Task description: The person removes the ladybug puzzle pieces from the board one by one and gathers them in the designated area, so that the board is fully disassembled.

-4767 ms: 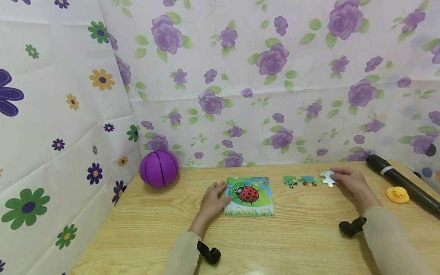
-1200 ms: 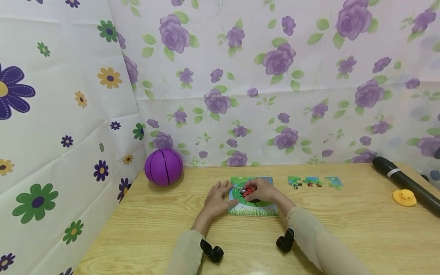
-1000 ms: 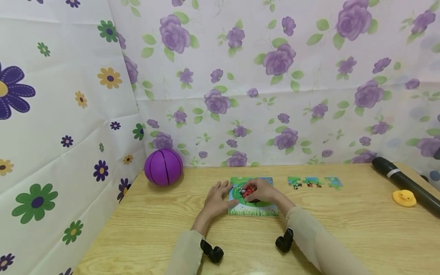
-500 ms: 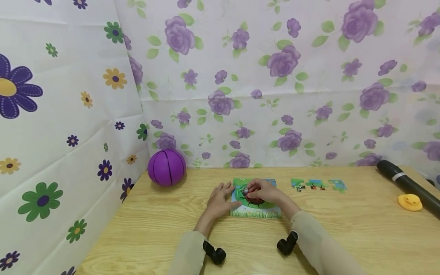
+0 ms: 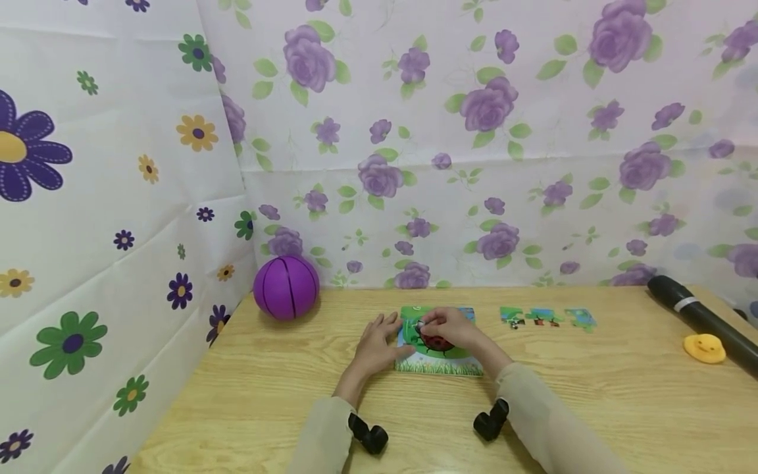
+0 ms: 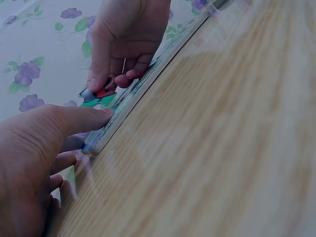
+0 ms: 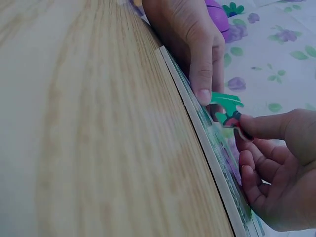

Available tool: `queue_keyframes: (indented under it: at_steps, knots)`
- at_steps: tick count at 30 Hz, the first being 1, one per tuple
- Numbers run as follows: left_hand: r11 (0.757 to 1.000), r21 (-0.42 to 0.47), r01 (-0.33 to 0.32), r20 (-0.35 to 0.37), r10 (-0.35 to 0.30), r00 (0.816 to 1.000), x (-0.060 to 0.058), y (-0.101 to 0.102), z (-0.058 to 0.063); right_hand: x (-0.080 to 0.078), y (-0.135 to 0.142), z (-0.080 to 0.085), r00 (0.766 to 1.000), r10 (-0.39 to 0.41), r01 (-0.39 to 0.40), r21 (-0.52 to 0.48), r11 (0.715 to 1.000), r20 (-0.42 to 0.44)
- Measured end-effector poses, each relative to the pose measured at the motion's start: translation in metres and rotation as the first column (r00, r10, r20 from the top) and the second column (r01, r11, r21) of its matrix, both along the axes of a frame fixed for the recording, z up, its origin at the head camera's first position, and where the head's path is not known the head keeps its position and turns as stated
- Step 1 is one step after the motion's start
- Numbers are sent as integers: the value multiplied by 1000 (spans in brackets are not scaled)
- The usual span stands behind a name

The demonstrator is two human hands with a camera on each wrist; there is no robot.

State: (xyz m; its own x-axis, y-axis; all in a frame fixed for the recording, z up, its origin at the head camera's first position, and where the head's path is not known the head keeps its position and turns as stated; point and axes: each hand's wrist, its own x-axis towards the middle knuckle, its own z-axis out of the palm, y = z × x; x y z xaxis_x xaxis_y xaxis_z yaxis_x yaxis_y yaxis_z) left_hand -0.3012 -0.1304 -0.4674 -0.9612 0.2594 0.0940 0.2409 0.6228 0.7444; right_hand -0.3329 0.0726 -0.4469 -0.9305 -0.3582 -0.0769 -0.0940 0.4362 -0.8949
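Observation:
A square ladybug jigsaw puzzle [image 5: 438,366] lies flat on the wooden table. My left hand [image 5: 377,347] rests at its left edge, fingers extended, the thumb touching the board's face. My right hand [image 5: 456,329] reaches over the picture and pinches a puzzle piece [image 7: 228,104], green with red and black, between thumb and index finger. In the right wrist view that piece is tilted up from the board, near the left thumb. The fingers hide much of it in the head view. Three loose puzzle pieces [image 5: 543,317] lie in a row right of the board.
A purple ball [image 5: 287,288] sits at the table's back left corner. On the right are a yellow rubber duck [image 5: 705,348] and a long black tube-shaped object [image 5: 710,321]. Flowered cloth [image 5: 379,151] hangs behind the table.
My right hand has moved left from the loose piece it set in the row and now pinches another piece, tilting it up. My left hand stays at the board's edge.

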Motion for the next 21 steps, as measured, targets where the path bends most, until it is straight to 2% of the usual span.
queue_keyframes:
  at_steps: [11, 16, 21]
  knots:
    - [1000, -1, -3, 11, 3, 1000, 0, 0, 0, -1, 7, 2, 999, -38, 42, -128, 991, 32]
    - [1000, 3, 0, 8, 0, 1000, -1, 0, -2, -3, 19, 6, 998, -57, 55, -192, 980, -6]
    - [1000, 14, -1, 11, 1, 1000, -2, 0, -3, -4, 41, 7, 996, -84, 76, -194, 978, -33]
